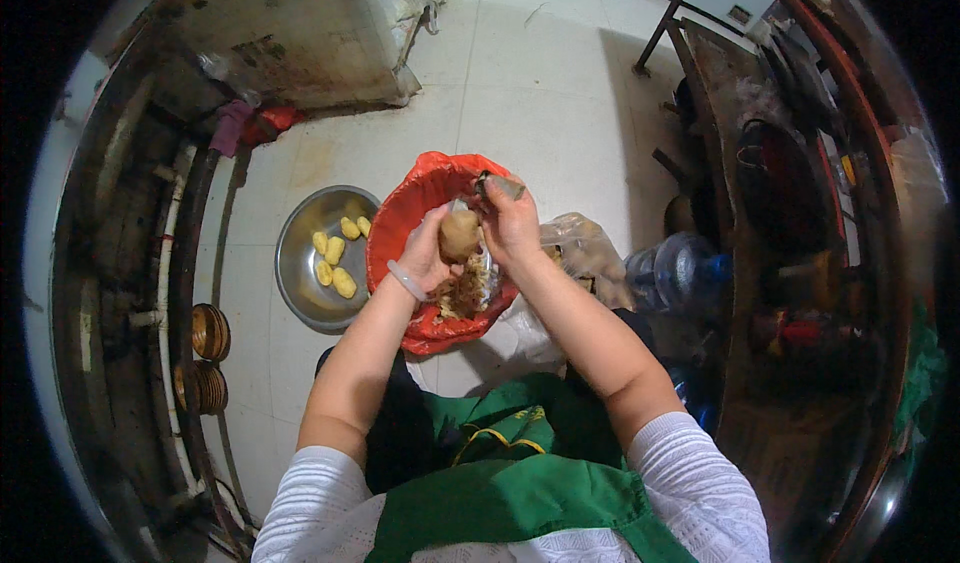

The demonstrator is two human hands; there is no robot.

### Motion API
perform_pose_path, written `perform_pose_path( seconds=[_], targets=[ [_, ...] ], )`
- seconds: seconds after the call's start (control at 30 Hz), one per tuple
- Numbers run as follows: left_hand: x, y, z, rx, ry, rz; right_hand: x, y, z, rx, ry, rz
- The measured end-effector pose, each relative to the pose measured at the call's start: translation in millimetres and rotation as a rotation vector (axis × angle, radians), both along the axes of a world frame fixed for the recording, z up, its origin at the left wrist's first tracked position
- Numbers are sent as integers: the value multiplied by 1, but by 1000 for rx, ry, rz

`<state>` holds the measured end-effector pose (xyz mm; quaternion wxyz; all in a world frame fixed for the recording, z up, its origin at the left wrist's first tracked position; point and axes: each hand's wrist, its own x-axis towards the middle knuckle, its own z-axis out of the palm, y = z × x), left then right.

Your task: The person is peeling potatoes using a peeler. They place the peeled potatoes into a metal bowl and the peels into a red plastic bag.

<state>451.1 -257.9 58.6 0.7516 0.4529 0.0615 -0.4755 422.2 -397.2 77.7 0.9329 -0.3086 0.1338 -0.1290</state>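
Note:
My left hand (426, 255) holds an unpeeled brown potato (460, 234) over a bin lined with a red plastic bag (394, 214). In my right hand (514, 221) is a small greyish hand tool (510, 186), close above the potato; its exact kind is not clear. Potato peelings (461, 293) lie inside the bin, beneath both hands. To the left, a stainless steel basin (300, 300) contains several peeled yellow potatoes (335, 250). A clear plastic bag (581, 236) with brownish contents, partly hidden by my right forearm, sits to the right of the bin.
A large water bottle (682, 272) lies by the dark shelving (709, 112) on the right. Stacked round brown items (210, 332) and a white pipe (169, 263) line the left side. A stained white cabinet (300, 37) stands ahead on the tiled floor (525, 60).

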Motion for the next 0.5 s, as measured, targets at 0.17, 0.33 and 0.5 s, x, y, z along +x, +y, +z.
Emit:
perform_pose_path(
  seconds=[0.17,0.33,0.5],
  targets=[
    [8,6,2,-363,99,192,-3,-17,1,-34,130,132],
    [6,-6,25,-294,124,280,-7,-9,-14,-162,218,169],
    [18,8,-1,-298,13,126,-8,-10,-19,-177,192,185]
  ],
)
